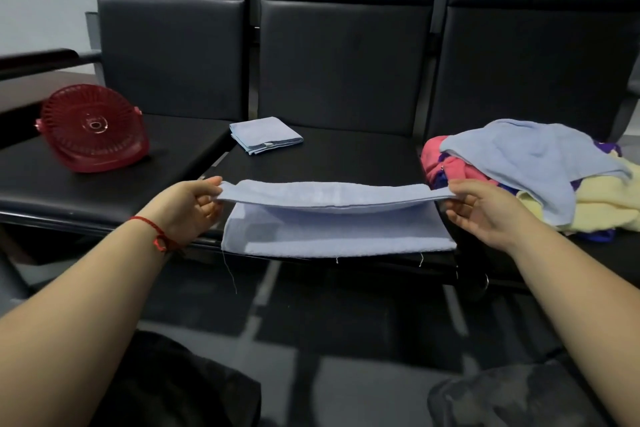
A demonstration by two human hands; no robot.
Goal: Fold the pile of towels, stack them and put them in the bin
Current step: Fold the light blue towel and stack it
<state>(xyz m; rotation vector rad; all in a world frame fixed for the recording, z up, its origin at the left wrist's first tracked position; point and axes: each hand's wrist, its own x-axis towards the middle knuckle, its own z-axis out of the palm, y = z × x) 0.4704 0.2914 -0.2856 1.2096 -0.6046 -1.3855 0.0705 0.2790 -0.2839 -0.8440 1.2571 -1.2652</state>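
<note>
A light blue towel (329, 218) lies doubled over at the front edge of the middle black seat (346, 156). Its upper layer is lifted and stretched between my hands. My left hand (194, 204) pinches the left corner and my right hand (481, 208) pinches the right corner. One folded light blue towel (265, 134) rests further back on the same seat. A pile of unfolded towels (540, 173), blue on top with pink, yellow and purple beneath, sits on the right seat. No bin is in view.
A red basket-like fan (91, 128) lies tilted on the left seat. Black seat backs (343, 55) rise behind the seats. Below the seat front there is dark tiled floor, and my dark-clothed knees show at the bottom.
</note>
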